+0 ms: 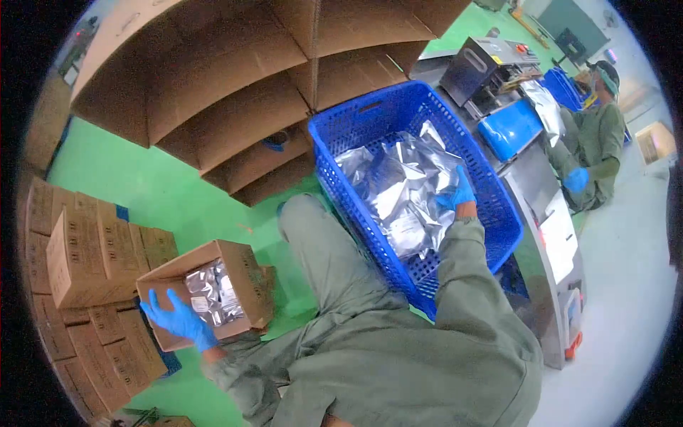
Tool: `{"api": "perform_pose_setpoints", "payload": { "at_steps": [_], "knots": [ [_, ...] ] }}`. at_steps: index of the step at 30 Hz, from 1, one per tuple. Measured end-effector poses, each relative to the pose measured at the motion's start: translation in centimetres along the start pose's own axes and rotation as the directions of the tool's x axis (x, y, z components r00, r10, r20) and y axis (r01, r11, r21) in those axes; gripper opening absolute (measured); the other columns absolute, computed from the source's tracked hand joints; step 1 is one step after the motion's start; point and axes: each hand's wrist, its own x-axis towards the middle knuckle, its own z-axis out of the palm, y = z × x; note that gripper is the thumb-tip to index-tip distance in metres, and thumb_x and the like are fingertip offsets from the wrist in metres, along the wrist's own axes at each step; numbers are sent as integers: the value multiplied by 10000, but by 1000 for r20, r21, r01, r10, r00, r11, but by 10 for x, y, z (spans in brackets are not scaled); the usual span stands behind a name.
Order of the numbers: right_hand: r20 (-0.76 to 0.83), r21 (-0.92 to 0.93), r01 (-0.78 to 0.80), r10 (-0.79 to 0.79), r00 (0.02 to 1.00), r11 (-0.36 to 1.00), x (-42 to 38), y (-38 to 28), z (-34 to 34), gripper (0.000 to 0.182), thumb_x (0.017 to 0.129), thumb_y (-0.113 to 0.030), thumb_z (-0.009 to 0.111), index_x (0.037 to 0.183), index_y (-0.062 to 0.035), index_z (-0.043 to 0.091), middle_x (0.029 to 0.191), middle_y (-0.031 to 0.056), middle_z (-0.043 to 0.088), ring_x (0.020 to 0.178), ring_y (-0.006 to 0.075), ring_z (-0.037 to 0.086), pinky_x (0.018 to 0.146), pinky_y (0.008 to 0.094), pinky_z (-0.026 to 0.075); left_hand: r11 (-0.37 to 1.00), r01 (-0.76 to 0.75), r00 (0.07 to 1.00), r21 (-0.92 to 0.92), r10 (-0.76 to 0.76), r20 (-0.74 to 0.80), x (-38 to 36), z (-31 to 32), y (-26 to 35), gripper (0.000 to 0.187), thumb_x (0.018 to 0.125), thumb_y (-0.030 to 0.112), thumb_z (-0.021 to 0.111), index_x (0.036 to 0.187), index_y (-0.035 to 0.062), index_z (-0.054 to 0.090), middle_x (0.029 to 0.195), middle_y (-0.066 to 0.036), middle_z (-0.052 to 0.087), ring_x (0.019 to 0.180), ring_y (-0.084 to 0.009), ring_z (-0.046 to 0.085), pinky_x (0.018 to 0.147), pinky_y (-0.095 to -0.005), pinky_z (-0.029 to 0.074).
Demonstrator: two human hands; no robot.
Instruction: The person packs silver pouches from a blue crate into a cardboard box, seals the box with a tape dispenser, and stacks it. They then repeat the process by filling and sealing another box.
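My left hand (178, 320), in a blue glove, is spread at the near left rim of an open cardboard box (252, 285), with nothing in it. Silver foil packs (213, 292) with white labels lie inside that box. In the blue perforated basket (505, 231), my right hand (457, 191), also blue-gloved, is at the right side of a heap of silver foil pouches (405, 178). Its fingers bend round the edge of one pouch, and foil partly hides them.
Cardboard shelving (213, 92) stands ahead. Stacked closed cartons (107, 249) fill the left side. Right of the basket is a metal worktable (533, 185) with a machine (484, 67). A person (601, 142) wearing blue gloves is beyond it.
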Motion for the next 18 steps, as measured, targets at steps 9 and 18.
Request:
{"api": "perform_pose_setpoints", "payload": {
  "at_steps": [9,18],
  "knots": [
    [-39,-598,753,-948,315,275,-51,-22,107,372,748,-261,740,959,20,617,882,155,686,724,282,663,615,418,520,791,-104,884,-603,351,308,-25,21,116,460,823,84,685,1262,17,561,1393,-157,482,1299,-287,438,1084,-406,341],
    [654,-87,806,-577,489,585,-234,-10,121,277,793,-120,754,1044,-22,689,967,99,686,885,162,631,778,285,501,15,655,749,-755,115,652,-9,2,268,432,869,88,674,1251,-51,529,1130,-115,619,1014,-182,615,759,-270,526]
  ]
}}
